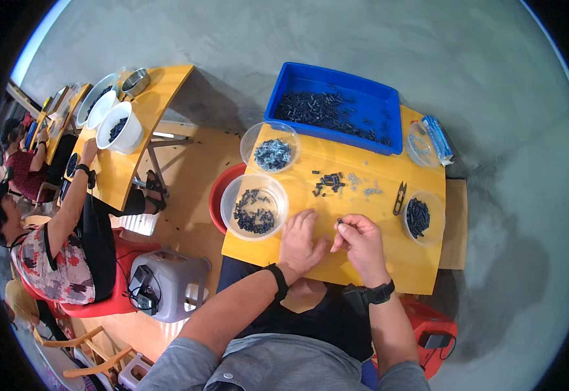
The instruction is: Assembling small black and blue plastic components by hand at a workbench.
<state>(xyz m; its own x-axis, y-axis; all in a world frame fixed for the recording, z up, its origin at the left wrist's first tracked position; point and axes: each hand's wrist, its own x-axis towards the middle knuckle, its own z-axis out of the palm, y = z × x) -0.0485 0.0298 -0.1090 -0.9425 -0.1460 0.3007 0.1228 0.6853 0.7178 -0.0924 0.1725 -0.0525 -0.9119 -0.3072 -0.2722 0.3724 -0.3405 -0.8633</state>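
My right hand (361, 244) is raised over the front of the yellow table, its thumb and forefinger closed on a small black plastic piece (340, 221). To its left, my left hand (302, 241) rests palm down at the table edge, thumb apart from the fingers; its fingertips are partly hidden. Just beyond the left hand stands a clear tub (283, 225) with black pieces inside. A loose pile of black pieces (329, 183) lies ahead of both hands, beside small clear bits (370, 189). Black thread snips (400, 198) lie to the right.
A blue tray (389, 124) of black pieces sits at the back. Around it are a tub of clear bits (272, 155), a tub of black pieces (418, 218) and a blue-white packet (437, 138). A red basin (217, 199) is left. Another person (63, 247) works at a neighbouring table.
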